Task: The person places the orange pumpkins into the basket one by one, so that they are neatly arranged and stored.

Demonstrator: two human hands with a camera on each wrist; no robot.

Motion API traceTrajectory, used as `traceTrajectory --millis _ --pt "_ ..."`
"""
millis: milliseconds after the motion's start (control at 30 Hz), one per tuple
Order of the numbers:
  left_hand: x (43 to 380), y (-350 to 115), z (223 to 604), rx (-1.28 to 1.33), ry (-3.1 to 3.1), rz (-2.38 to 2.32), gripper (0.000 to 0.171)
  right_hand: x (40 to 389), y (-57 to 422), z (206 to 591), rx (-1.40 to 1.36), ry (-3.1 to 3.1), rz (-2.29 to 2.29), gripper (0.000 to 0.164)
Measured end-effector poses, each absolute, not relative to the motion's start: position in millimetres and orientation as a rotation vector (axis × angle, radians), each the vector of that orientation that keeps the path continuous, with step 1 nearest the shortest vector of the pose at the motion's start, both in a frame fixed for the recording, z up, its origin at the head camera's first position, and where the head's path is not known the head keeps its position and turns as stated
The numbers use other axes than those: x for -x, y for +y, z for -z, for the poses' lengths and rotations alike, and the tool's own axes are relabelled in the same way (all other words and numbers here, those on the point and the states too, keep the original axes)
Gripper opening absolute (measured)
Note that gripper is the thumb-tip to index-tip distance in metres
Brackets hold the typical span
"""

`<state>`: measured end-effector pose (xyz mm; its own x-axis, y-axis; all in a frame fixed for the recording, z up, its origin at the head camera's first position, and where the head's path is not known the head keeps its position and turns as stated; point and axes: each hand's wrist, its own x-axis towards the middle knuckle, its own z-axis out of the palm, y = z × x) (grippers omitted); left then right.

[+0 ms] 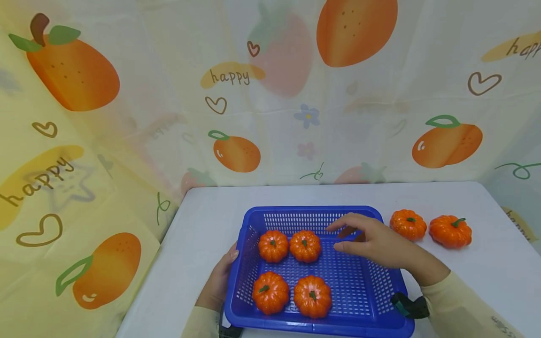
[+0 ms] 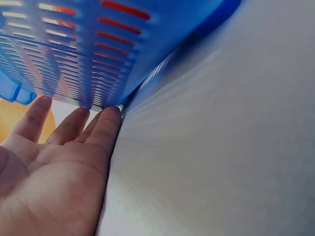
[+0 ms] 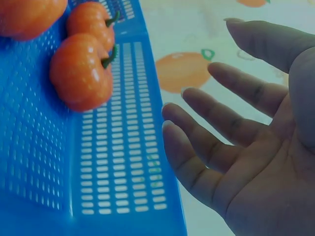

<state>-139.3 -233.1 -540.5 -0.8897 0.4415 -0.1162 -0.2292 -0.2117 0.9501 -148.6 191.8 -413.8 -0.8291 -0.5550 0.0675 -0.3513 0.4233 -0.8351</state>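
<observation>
A blue plastic basket (image 1: 313, 208) with slotted walls stands on the white table. Several small orange pumpkins lie inside: two at the back, one (image 1: 273, 246) left of another (image 1: 305, 252), and two nearer the front, again one (image 1: 271, 296) left of the other (image 1: 313, 303). My left hand (image 1: 218, 278) rests against the basket's left side, thumb at the rim; in the left wrist view its extended fingers (image 2: 68, 127) touch the slotted outer wall. Above the basket's right part hovers my right hand (image 1: 376, 241), fingers spread apart from the thumb, holding nothing.
Right of the basket, two more orange pumpkins, one (image 1: 407, 226) beside the other (image 1: 450, 233), lie on the white table (image 1: 486, 281). A fruit-printed cloth (image 1: 169, 94) hangs behind the table and at its left. Dark straps (image 1: 410, 306) cross both wrists.
</observation>
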Motion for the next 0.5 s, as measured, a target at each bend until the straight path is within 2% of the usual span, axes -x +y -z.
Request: traceTrajectory --millis 133,500 --pt "146 -235 557 -0.238 1.670 -2.149 0.075 149 199 413 0.754 2.495 1.366 0.035" --pt "143 -231 547 -0.156 1.627 -2.189 0.071 152 222 417 0.752 2.531 1.450 0.036"
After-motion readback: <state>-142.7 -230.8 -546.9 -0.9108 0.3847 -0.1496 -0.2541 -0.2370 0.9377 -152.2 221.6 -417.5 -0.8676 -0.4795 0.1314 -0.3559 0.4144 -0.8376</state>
